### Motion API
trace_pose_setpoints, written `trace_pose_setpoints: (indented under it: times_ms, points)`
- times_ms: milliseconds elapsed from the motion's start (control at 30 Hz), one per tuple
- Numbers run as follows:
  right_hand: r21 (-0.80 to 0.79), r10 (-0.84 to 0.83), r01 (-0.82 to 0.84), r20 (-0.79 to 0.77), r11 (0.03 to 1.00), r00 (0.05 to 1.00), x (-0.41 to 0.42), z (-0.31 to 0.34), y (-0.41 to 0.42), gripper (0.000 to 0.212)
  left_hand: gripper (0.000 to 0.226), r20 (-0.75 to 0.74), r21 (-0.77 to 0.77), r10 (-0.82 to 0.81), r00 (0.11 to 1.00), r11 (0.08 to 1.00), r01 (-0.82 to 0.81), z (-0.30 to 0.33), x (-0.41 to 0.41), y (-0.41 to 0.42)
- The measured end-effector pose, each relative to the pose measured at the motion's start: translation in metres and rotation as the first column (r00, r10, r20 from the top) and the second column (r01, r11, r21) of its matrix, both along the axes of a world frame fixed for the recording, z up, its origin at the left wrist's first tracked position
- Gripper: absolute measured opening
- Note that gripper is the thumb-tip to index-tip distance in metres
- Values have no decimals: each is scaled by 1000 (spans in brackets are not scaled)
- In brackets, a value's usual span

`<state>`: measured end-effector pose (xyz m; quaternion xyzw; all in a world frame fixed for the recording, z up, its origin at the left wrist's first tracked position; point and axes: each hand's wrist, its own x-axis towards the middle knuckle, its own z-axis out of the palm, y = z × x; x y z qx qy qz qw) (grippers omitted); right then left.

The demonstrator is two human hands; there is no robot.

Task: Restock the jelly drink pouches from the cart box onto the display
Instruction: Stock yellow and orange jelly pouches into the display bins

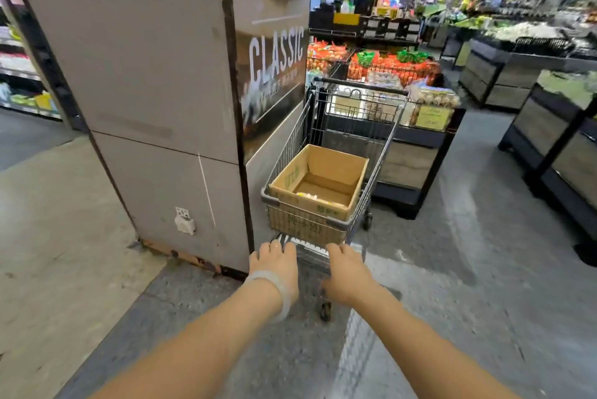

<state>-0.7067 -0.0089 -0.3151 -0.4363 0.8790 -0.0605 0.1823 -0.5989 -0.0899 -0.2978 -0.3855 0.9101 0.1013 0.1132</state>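
Left hand (pixel 274 264): on the near handle of the cart (pixel 339 153), toward its left end, fingers curled over the bar, grip closed around it; a pale translucent bangle (pixel 274 289) sits on the wrist
Right hand (pixel 347 272): on the same handle, toward its right end, grip wrapped on the bar, thumb side facing left
Cart: a metal wire shopping cart with a grey rim, standing on the grey floor (pixel 452 269) just right of a wide grey pillar (pixel 145 75); one rear wheel shows below the right hand
Box (pixel 318 187): open-topped brown cardboard with green print, resting in the near end of the cart basket, filling its width
Jelly drink pouches (pixel 308 196): only a small pale-yellow patch shows at the box bottom against the near wall; too blurred to tell how many, the rest of the box bottom is bare cardboard
Pillar: its right face carries a dark poster (pixel 274 75) with the word CLASSIC in white
Ahead of the cart: a dark stand (pixel 416 153) holding egg trays and a yellow sign, touching or just beyond the cart's front; behind it, wire bins of red-orange netted bags
Right side: dark produce stands along the aisle, blurred
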Motion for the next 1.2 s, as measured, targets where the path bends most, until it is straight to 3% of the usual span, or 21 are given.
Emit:
trace_pose_setpoints:
  times_ms: [167,333,767,1033,1200]
  points:
    - [-24,9,-9,6,1000,1000,-89,7,-86,58,48,-17,-8,35,999,999,-35,3,-84,-87]
    - [-28,-28,30,46,999,999,-163,3,-150,60,58,5,13,16,1000,1000,-16,0,-155,-154]
    - [134,-176,155,170,979,969,-330,-92,-302,61,54,142,130,-82,986,989,64,-92,-334,-337]
    - [296,-373,282,320,913,871,-395,-182,-370,57,58,337,291,-153,929,955,52,-174,-408,-422]
    - [332,-528,420,382,844,759,-417,-250,-382,64,65,452,371,-229,862,927,52,-243,-426,-440]
